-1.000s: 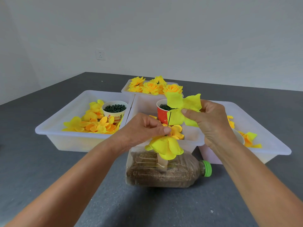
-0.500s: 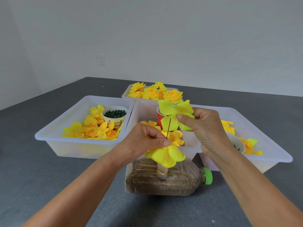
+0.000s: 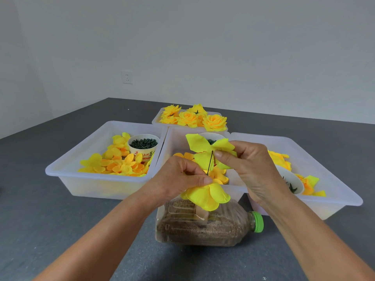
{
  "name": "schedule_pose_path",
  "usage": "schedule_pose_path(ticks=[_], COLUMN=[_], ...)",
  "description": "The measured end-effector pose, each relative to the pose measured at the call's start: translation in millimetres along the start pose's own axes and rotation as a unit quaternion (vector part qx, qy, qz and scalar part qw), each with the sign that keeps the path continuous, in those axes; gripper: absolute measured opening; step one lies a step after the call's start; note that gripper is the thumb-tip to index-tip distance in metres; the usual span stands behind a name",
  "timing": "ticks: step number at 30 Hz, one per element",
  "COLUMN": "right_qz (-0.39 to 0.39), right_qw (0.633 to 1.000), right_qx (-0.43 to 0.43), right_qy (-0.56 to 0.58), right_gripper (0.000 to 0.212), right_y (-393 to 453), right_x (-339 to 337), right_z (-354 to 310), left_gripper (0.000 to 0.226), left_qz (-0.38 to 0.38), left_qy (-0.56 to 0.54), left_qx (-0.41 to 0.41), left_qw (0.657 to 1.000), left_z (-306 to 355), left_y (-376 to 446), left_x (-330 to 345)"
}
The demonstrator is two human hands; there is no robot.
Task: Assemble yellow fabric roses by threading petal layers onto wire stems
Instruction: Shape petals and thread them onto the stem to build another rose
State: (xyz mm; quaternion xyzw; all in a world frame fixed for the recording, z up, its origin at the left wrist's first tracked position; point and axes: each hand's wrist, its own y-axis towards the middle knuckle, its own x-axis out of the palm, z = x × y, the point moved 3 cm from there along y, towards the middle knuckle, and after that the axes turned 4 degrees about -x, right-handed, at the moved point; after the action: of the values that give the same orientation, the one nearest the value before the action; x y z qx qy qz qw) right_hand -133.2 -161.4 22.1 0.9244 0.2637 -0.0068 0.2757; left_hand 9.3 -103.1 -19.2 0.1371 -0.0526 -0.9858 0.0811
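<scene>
I see the left hand (image 3: 178, 179) w/ its grip pinching a part-built yellow rose (image 3: 207, 196) at the base of a thin wire stem (image 3: 210, 162), petals hanging down. Right hand (image 3: 249, 167) grip pinches a flat petal layer (image 3: 205, 148) at the stem's top end; wire tip meets the layer's centre. Both are held above a capped bottle (image 3: 203, 228) lying on its side on the grey table (image 3: 60, 230). Behind: left tray (image 3: 67, 171) w/ loose petals (image 3: 115, 163) and a cup of green parts (image 3: 143, 146); rear tray w/ finished roses (image 3: 194, 117); right tray (image 3: 334, 191).
</scene>
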Motion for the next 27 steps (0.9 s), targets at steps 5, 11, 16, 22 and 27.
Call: schedule_pose_path(ticks=[5, 11, 16, 22, 27], right_qz=[0.004, 0.011, -0.016, -0.060, -0.042], right_qw=[0.997, 0.964, 0.913, 0.897, 0.891], right_qx=[-0.063, -0.209, -0.316, -0.336, -0.348], right_qy=[-0.045, -0.161, -0.258, -0.281, -0.287], right_gripper=[0.033, 0.025, 0.027, 0.036, 0.021], right_y=[-1, -6, -7, -9, -13], right_x=[-1, -1, -2, -3, -2], right_z=[-1, -2, -1, 12, 16], left_gripper=[0.005, 0.006, 0.010, 0.025, 0.027], left_qz=[0.001, -0.002, -0.006, -0.010, -0.021], left_qy=[0.004, 0.004, -0.019, -0.039, -0.060], left_qx=[0.003, 0.004, 0.010, -0.003, -0.003], left_qw=[1.000, 1.000, 1.000, 0.999, 0.998], left_z=[0, 0, 1, -6, -7], left_y=[-1, -1, -1, -4, -5], left_x=[-1, 0, 0, -4, -7])
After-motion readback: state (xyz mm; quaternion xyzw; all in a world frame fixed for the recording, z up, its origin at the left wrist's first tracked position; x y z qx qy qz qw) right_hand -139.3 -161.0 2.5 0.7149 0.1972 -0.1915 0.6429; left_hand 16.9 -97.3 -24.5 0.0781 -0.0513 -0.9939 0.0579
